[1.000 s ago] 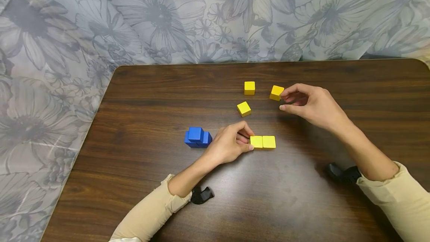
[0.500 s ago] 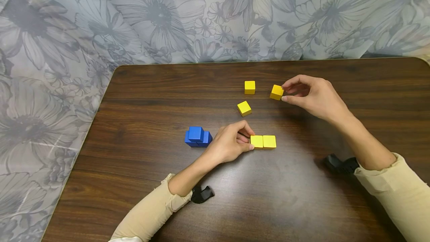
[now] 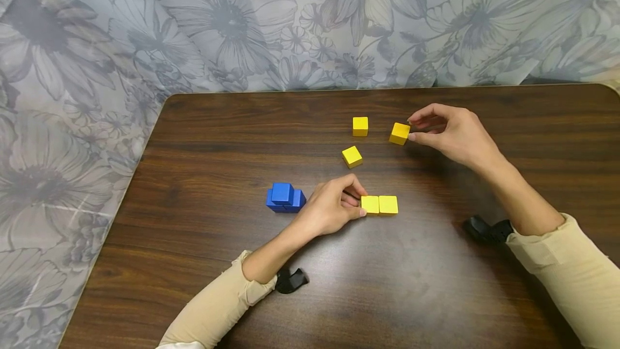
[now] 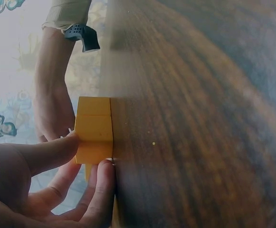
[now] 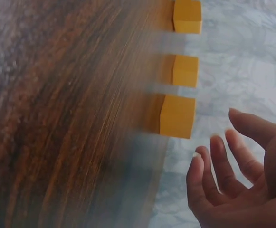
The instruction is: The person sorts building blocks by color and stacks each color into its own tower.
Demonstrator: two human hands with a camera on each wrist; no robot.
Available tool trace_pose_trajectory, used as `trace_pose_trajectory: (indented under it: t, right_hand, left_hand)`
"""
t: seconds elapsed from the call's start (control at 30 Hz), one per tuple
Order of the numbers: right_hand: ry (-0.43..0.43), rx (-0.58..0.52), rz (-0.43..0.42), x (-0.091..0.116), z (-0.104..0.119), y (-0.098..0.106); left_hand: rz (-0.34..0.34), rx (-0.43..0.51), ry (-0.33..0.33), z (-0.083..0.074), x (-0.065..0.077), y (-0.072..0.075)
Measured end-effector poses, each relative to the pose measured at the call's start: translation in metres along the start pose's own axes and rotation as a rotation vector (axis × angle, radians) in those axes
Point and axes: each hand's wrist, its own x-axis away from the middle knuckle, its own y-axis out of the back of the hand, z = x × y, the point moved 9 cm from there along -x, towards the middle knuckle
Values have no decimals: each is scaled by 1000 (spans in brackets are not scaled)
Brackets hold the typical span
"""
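Observation:
Two yellow cubes stand side by side near the table's middle. My left hand (image 3: 331, 206) pinches the left yellow cube (image 3: 370, 204) by its near and far sides, and the right yellow cube (image 3: 388, 204) adjoins it. In the left wrist view, the thumb (image 4: 57, 149) lies against the yellow block. My right hand (image 3: 457, 136) hovers with parted, bent fingers just right of a third yellow cube (image 3: 399, 133). The right wrist view shows a gap between the fingers (image 5: 223, 166) and the nearest yellow cube (image 5: 177, 116).
Two more loose yellow cubes lie farther left, one at the back (image 3: 360, 126) and one tilted in front (image 3: 352, 156). Left of my left hand sits a small pile of blue cubes (image 3: 283, 198), one on top. The brown table (image 3: 203, 149) meets a floral cloth (image 3: 232, 31) behind.
My right hand has shifted slightly up and away from me beside the third yellow cube, with its fingers still parted. The left hand and the cubes stay in place.

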Motion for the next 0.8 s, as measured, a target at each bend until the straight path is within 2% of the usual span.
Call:
trace_pose_trajectory:
  t: [0.8]
  right_hand:
    - [-39, 39, 46, -15, -11, -12]
  left_hand:
    - [3, -1, -1, 1, -1, 1]
